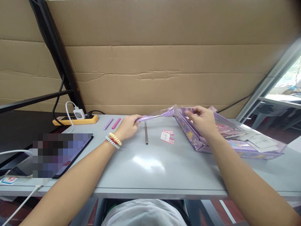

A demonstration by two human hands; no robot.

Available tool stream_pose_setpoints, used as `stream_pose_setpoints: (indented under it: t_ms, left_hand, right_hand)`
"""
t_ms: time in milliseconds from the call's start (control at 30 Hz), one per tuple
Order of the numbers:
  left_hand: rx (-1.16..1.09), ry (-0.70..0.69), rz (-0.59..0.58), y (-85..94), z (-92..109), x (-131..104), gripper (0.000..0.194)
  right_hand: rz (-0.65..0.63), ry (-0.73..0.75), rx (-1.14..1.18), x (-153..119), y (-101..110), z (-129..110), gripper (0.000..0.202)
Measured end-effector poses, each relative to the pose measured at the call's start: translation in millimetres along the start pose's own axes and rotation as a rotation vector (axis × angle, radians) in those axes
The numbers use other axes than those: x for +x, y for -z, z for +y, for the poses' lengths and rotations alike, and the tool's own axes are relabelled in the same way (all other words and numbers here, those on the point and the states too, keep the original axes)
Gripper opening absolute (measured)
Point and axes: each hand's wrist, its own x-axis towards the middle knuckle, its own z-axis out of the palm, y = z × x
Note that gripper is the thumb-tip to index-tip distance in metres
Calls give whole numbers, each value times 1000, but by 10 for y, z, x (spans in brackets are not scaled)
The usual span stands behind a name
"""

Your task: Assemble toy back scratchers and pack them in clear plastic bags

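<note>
My left hand (128, 127) is closed round the handle of a purple back scratcher (145, 118) with a thin metal shaft and a clawed purple head. Clear plastic film shows around its far end, which reaches the corner of a purple printed case (189, 135). A small purple printed card (187, 111) is pinched in my right hand (203, 121), above the case's left side. Through the clear top of the case, pink packets and white labels show. Below the scratcher lies a slim metal rod (146, 133). Pink-and-white labels (167, 137) lie between the rod and the case.
A purple stick (108, 124) and a pink stick (116, 123) lie left of my left hand. Further left are a yellow power strip (77, 120) with a white charger, a tablet (70, 153) and cables. A cardboard wall (160, 59) stands behind the grey table (145, 175).
</note>
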Motion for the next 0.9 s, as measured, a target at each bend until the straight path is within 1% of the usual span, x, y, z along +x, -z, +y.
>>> stream_pose_setpoints:
  t_ms: [167, 333, 467, 533, 567, 667, 700, 767, 800, 900]
  left_hand:
    - [5, 12, 11, -9, -10, 10, 30]
    - [11, 10, 15, -14, -4, 7, 29]
    - [7, 7, 2, -12, -1, -2, 30]
    - [6, 5, -3, -12, -4, -4, 31]
    - [6, 4, -3, -13, -7, -3, 31]
    - [9, -2, -4, -17, -12, 0, 30]
    - [10, -4, -6, -18, -12, 0, 30]
    - [12, -7, -13, -19, -8, 0, 29]
    - [13, -7, -16, -19, -5, -1, 29]
    - [11, -9, -19, -16, 3, -4, 30]
  right_hand:
    - [-32, -36, 65, -7, 19, -11, 23]
    - [-29, -80, 132, -10, 12, -47, 24]
    - [-36, -97, 180, 4, -15, -37, 29]
    - [-32, -61, 140, 7, -28, -15, 31]
    - [-21, -20, 95, 5, -33, -4, 30]
    - [27, 124, -72, -14, -43, 15, 17]
    - [35, 156, -117, -23, -44, 14, 20]
    - [36, 190, -172, -40, -43, 6, 35]
    - [38, 204, -187, -45, -41, 1, 36]
    - [57, 239, -209, -50, -37, -4, 25]
